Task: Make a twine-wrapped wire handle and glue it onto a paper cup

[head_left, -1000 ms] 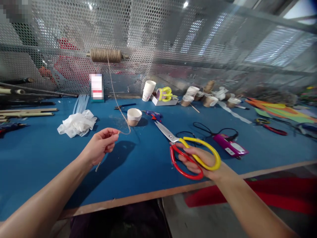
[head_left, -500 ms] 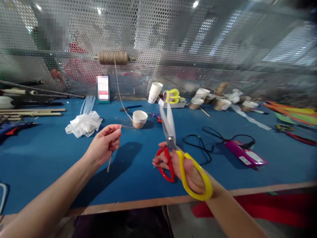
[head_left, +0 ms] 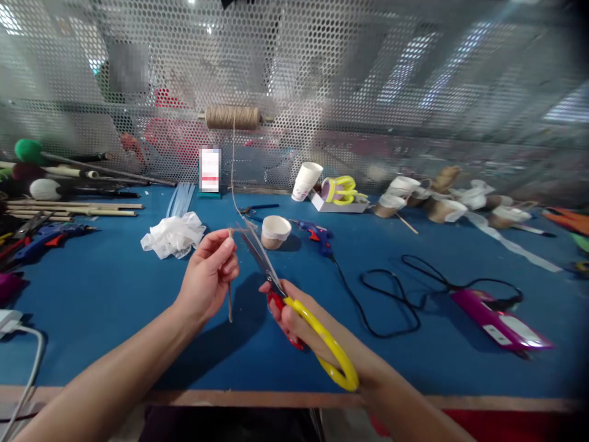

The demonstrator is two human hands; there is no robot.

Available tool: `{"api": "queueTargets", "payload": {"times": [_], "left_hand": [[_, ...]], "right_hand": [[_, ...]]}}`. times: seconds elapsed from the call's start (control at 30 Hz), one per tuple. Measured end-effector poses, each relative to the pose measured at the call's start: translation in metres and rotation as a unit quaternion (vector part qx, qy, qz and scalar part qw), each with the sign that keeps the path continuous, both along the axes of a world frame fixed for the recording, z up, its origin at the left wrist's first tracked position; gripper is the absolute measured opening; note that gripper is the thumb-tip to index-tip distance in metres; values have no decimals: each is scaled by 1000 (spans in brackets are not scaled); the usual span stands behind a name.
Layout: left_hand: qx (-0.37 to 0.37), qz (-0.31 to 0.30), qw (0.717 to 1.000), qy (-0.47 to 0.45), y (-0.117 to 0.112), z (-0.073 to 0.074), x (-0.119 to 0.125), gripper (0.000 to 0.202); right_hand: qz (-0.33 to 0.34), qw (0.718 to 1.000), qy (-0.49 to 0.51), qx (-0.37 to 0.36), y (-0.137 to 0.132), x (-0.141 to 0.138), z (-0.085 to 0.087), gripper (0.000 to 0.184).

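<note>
My left hand (head_left: 209, 276) pinches a strand of brown twine (head_left: 232, 178) that runs up to a twine spool (head_left: 232, 117) mounted on the perforated metal screen. A short loose end hangs below my fingers. My right hand (head_left: 299, 322) grips scissors (head_left: 294, 307) with one red and one yellow handle. Their blades point up and left, and the tips meet the twine just right of my left fingers. A paper cup wrapped in twine (head_left: 275, 231) stands on the blue table (head_left: 115, 319) behind the blades.
A crumpled clear plastic bag (head_left: 173, 234), a blue glue gun (head_left: 316, 233) with black cord, a purple glue gun (head_left: 499, 319), several paper cups (head_left: 400, 199), a box with yellow scissors (head_left: 338, 191) and wooden sticks (head_left: 69, 209) lie around. A person sits behind the screen.
My right hand swung the scissors from upright down and left until the blades reached the twine by my left hand. The view shifted left and closer.
</note>
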State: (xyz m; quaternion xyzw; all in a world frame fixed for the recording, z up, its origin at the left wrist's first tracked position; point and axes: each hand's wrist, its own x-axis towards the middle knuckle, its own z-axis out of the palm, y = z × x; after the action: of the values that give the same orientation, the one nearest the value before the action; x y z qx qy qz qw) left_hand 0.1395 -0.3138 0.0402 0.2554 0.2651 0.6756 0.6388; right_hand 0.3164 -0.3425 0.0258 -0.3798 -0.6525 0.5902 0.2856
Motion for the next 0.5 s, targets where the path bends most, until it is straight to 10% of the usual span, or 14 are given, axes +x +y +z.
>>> {"api": "queueTargets", "payload": {"times": [0.5], "left_hand": [[-5, -27, 999, -20, -8, -10, 11, 14]], "right_hand": [[-57, 995, 17, 74, 6, -37, -13, 62]]}}
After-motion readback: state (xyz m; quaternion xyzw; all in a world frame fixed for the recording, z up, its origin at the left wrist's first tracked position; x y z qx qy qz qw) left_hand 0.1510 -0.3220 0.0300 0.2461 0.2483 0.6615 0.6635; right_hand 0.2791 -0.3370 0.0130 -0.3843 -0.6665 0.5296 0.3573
